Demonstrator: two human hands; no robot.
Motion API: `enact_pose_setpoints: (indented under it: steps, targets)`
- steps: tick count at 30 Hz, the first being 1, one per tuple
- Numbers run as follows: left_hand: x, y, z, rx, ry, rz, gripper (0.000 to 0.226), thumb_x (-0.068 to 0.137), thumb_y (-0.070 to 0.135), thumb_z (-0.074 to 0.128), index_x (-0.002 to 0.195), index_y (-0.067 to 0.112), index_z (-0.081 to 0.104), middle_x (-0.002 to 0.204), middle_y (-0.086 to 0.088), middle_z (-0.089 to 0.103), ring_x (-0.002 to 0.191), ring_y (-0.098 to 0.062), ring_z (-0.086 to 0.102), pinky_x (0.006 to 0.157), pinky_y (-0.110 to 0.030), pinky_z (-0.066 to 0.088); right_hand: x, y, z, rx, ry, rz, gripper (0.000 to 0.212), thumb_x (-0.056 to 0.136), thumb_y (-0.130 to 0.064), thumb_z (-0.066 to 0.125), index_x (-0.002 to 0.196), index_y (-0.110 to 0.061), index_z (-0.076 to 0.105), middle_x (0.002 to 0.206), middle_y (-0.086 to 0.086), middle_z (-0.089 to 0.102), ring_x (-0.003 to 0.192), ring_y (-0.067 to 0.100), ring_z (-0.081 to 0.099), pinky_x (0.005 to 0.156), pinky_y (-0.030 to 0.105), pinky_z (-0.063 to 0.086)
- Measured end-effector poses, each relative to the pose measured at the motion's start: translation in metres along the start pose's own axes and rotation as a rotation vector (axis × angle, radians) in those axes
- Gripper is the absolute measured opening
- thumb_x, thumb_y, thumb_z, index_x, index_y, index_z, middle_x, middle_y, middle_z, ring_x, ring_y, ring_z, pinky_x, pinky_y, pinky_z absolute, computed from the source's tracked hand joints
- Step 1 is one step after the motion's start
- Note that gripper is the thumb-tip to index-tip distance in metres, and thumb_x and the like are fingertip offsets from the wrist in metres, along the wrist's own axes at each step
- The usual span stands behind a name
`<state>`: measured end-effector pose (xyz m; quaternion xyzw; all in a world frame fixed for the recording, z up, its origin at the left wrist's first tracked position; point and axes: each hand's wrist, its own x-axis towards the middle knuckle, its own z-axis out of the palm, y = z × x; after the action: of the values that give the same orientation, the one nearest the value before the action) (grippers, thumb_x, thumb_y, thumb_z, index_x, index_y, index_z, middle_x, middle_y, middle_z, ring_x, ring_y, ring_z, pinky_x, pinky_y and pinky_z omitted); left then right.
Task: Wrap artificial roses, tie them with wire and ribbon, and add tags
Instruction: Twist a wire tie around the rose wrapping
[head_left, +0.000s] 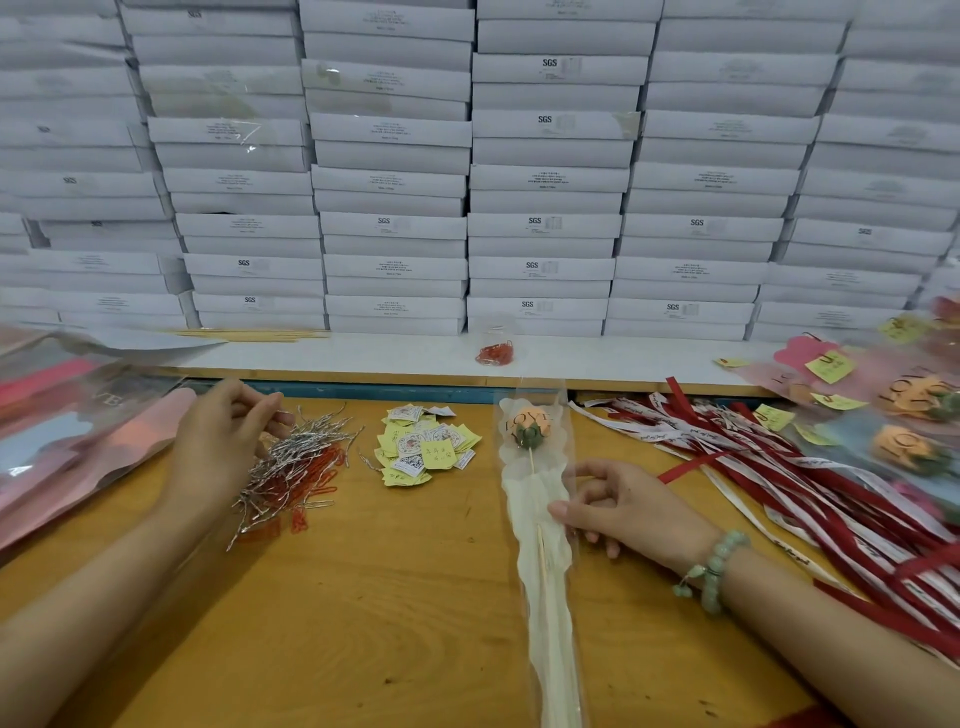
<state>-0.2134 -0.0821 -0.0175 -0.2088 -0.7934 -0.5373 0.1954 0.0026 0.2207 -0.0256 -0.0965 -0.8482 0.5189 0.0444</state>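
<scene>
Right hand (628, 512) around wrapped rose (527, 430)

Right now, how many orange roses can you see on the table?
3: one rose pinched by the right hand; a rear rose and a front rose in the far-right pile. More may be hidden there.

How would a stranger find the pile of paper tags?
On the orange-brown wooden table, look between the heap of silver wire ties and the cellophane-wrapped orange rose. The pile of yellow and white paper tags lies there; only it is flat squares.
</scene>
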Motion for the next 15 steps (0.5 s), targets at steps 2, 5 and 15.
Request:
enact_pose_setpoints:
  steps: [2, 5, 15]
  targets:
    - [-0.007, 0.017, 0.008, -0.087, 0.005, -0.008, 0.018, 0.098, 0.016, 0.055, 0.085, 0.005, 0.059, 0.078, -0.005, 0.071, 0.063, -0.011, 0.065, 0.05, -0.019, 0.05, 0.0, 0.0, -0.001, 0.006, 0.035, -0.004, 0.051, 0.075, -0.044, 0.073, 0.117, -0.027, 0.05, 0.068, -0.006, 0.067, 0.039, 0.003, 0.046, 0.043, 0.015, 0.041]
    - [-0.027, 0.054, 0.026, -0.199, -0.044, -0.046, 0.019, 0.097, 0.019, 0.056, 0.084, 0.006, 0.06, 0.075, -0.004, 0.073, 0.056, -0.003, 0.062, 0.05, -0.015, 0.048, 0.001, 0.001, 0.002, 0.083, 0.167, 0.005, 0.054, 0.075, -0.044, 0.072, 0.119, -0.03, 0.045, 0.076, -0.001, 0.064, 0.04, 0.001, 0.044, 0.038, 0.016, 0.035]
    - [-0.102, 0.108, 0.075, -0.629, -0.474, -0.194, 0.02, 0.086, 0.017, 0.061, 0.082, -0.002, 0.06, 0.076, -0.013, 0.074, 0.063, -0.016, 0.068, 0.048, -0.019, 0.05, -0.016, -0.013, 0.019, 0.055, 0.273, -0.46, 0.023, 0.092, -0.039, 0.058, 0.114, -0.037, 0.062, 0.1, -0.012, 0.064, 0.069, 0.008, 0.061, 0.065, 0.024, 0.054]
